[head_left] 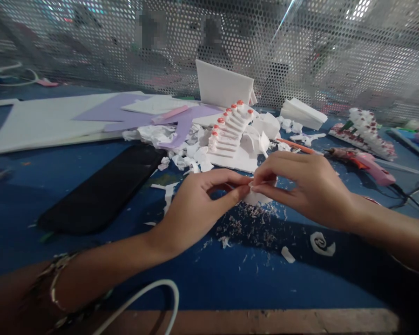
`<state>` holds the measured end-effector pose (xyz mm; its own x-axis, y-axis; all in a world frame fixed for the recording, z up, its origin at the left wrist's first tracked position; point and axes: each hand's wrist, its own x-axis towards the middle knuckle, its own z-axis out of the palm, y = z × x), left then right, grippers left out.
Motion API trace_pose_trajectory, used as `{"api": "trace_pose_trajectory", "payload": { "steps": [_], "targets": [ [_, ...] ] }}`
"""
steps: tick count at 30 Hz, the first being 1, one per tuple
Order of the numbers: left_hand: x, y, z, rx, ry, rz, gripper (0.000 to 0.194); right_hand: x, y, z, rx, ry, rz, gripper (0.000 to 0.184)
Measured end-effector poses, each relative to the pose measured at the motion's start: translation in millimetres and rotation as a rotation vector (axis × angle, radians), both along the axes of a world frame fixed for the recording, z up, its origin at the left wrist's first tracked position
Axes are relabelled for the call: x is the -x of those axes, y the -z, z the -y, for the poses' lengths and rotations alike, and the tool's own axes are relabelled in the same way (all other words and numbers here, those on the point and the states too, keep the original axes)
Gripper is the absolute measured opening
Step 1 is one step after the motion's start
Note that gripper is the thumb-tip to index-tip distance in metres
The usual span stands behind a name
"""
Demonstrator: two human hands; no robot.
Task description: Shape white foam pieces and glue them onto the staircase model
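In the head view, at the frame's centre, the left hand [195, 209] and right hand [307, 190] pinch one small white foam piece [256, 197] between their fingertips above the blue table [38, 186]. Trimmings litter the surface below. The stepped white foam model with red caps [230, 135] behind looks largely built; the piece remains unattached, small, pale and curved.

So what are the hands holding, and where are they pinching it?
Both hands hold a small white foam piece above the blue table. The left hand and right hand pinch its top edge with their fingers.
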<state>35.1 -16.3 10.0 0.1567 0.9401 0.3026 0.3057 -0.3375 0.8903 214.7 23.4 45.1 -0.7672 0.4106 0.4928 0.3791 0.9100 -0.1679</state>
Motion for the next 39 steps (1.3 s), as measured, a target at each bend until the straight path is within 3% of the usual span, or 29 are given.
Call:
{"api": "trace_pose_trajectory", "payload": {
  "steps": [5,9,20,28,31,34,39],
  "targets": [
    [1,3.1,2,-0.104,-0.011,-0.079,0.011,3,0.7,3,-0.001,0.077,-0.027,0.010],
    [-1,-0.2,0,-0.045,-0.003,-0.038,0.012,4,-0.9,4,0.030,0.106,-0.061,0.008],
    [3,-3.7,-3,-0.039,-0.015,0.084,0.015,3,3.2,0,0.484,0.043,-0.283,0.011],
    [4,-1.6,-6,0.093,0.094,0.241,0.008,5,8.7,0,0.733,-0.054,-0.342,0.013],
    [3,1.7,-7,0.136,0.150,0.347,0.008,6,13.3,2,0.687,-0.069,-0.392,0.012],
    [1,4.3,-6,0.138,0.141,0.426,0.007,8,17.2,3,0.544,-0.047,-0.423,0.009],
    [-2,1.2,-1,0.153,0.053,0.356,0.022,10,19.7,3,0.391,-0.030,-0.436,0.007]
  ]
}}
